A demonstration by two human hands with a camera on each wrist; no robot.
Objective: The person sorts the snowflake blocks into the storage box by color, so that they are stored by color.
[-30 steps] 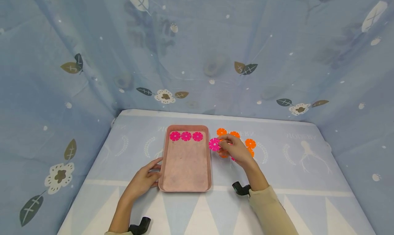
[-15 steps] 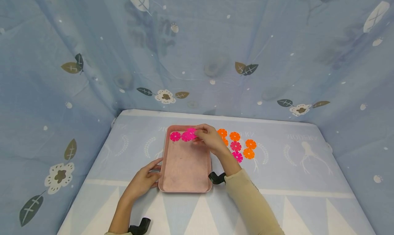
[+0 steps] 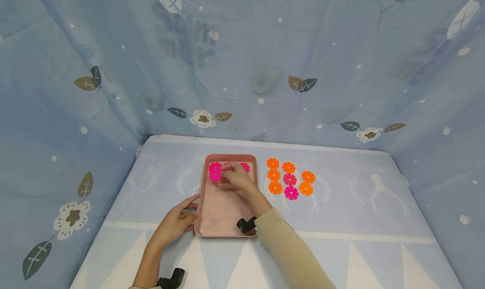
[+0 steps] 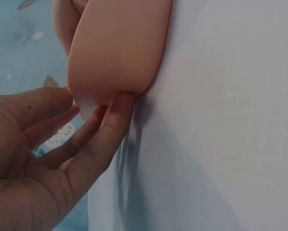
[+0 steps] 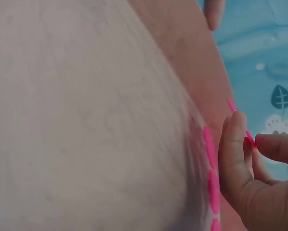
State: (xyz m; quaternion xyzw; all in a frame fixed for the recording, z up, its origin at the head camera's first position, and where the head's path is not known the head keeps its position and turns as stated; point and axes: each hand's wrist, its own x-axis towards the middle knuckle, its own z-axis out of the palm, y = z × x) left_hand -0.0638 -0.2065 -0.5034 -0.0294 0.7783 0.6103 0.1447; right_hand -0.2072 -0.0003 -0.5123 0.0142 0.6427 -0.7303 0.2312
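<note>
My right hand [image 3: 238, 177] pinches a pink slotted plastic disc [image 3: 214, 176] between thumb and fingers, over the upper left of the pink tray [image 3: 223, 215]. In the right wrist view that disc [image 5: 250, 138] shows edge-on at the fingertips. A row of pink discs [image 3: 244, 167] lies along the tray's far end, partly hidden by the hand. The held disc appears just below the leftmost one; whether it touches the tray cannot be told. My left hand [image 3: 175, 222] rests its fingertips on the tray's left side; in the left wrist view the fingers [image 4: 120, 113] touch its outer wall.
Right of the tray lie several orange discs [image 3: 274, 175] and two pink discs [image 3: 291, 192] in loose columns. A patterned cloth [image 3: 363, 213] covers the table, and a blue floral curtain [image 3: 242, 62] surrounds it on the sides and back.
My right hand has carried the pink disc left, from beside the loose discs across the tray's far end to its upper left. My left hand has stayed at the tray's side.
</note>
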